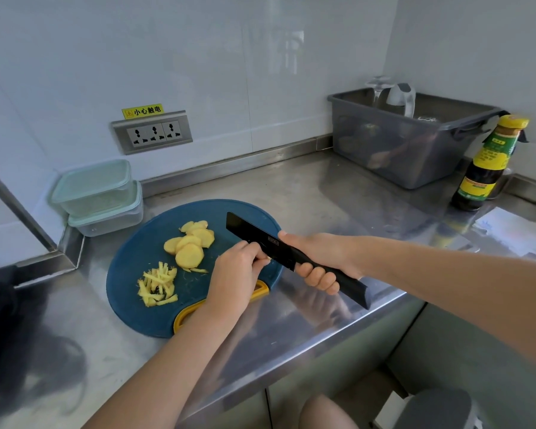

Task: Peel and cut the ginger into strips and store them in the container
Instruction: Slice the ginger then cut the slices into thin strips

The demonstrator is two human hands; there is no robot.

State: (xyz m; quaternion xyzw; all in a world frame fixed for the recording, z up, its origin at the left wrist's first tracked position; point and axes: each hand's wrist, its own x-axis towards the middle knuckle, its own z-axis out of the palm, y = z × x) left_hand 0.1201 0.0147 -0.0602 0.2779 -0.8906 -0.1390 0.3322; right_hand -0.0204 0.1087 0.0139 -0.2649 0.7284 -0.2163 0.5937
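Note:
A round blue cutting board point(136, 252) lies on the steel counter. Several peeled yellow ginger slices point(189, 243) overlap near its middle. A pile of thin ginger strips point(158, 284) sits at its front left. My right hand point(316, 261) grips the handle of a black cleaver point(254, 239), held above the board's right side. My left hand point(239, 267) has its fingertips curled at the blade, pinching a small bit of ginger there. Two stacked lidded plastic containers point(96, 196) stand at the back left corner.
A grey plastic bin point(415, 140) with a kettle and glass inside stands at the back right. A dark sauce bottle point(486, 165) stands beside it, with white paper point(514, 230) in front. A wall socket point(152, 131) is behind the board. The counter edge runs along the front.

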